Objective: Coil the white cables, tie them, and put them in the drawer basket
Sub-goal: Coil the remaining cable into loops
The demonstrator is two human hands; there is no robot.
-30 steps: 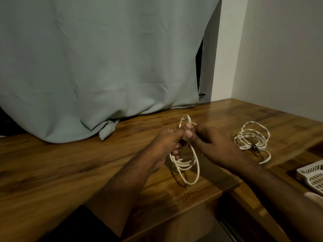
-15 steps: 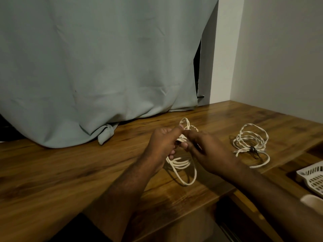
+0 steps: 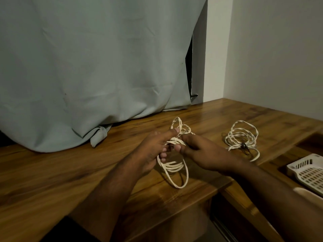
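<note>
Head view, curtain: grey-green, draped onto the wooden worktop.
Left hand: fingers curled around the coiled white cable, thumb on top.
Right hand: pinches the same coil's middle.
Second cable: tied, lying on the worktop, right.
Basket: white, far right, lower.

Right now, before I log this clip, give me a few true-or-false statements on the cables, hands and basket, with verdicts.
1. Both hands hold the same cable coil. True: the left hand and right hand pinch it at its middle.
2. The second coil already lies in the basket. False: it lies on the wooden tabletop.
3. The second coil has a dark tie round it. True.
4. The white basket sits left of the hands. False: it sits at the right edge.
5. A curtain hangs behind the tabletop. True.
</note>
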